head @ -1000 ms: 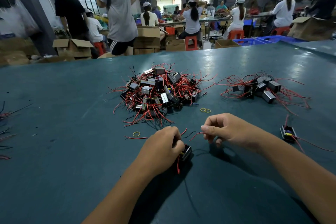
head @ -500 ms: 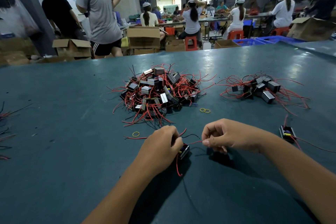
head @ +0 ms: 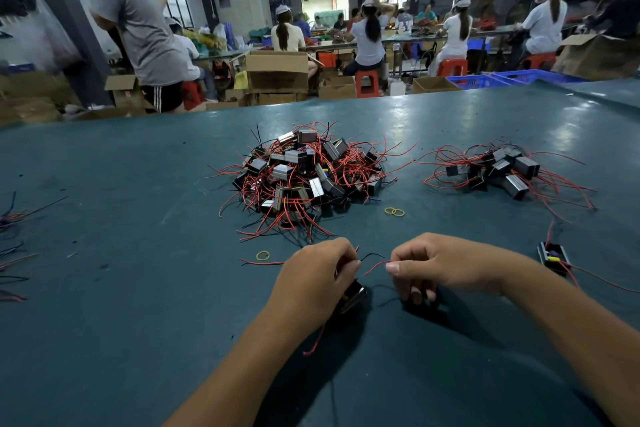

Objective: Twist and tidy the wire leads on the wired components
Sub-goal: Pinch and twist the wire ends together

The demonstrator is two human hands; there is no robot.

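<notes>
My left hand (head: 317, 279) grips a small black wired component (head: 352, 295) just above the teal table (head: 121, 288). A loose red lead (head: 314, 343) hangs from under that hand. My right hand (head: 440, 265) pinches a red wire lead (head: 375, 266) that runs from the component; a black lead (head: 372, 256) arcs between the two hands. A big pile of black components with red wires (head: 304, 177) lies straight ahead. A smaller pile (head: 502, 170) lies to the right.
One component with coloured terminals (head: 553, 256) lies to the right of my right hand. Yellow rubber bands (head: 394, 211) and one more rubber band (head: 263, 255) lie near the big pile. Loose wires (head: 14, 246) sit at the left edge. People work at benches behind the table.
My hands have drawn slightly closer to me and the red lead is pulled out between them. The standing person in grey at the back left has moved further left.
</notes>
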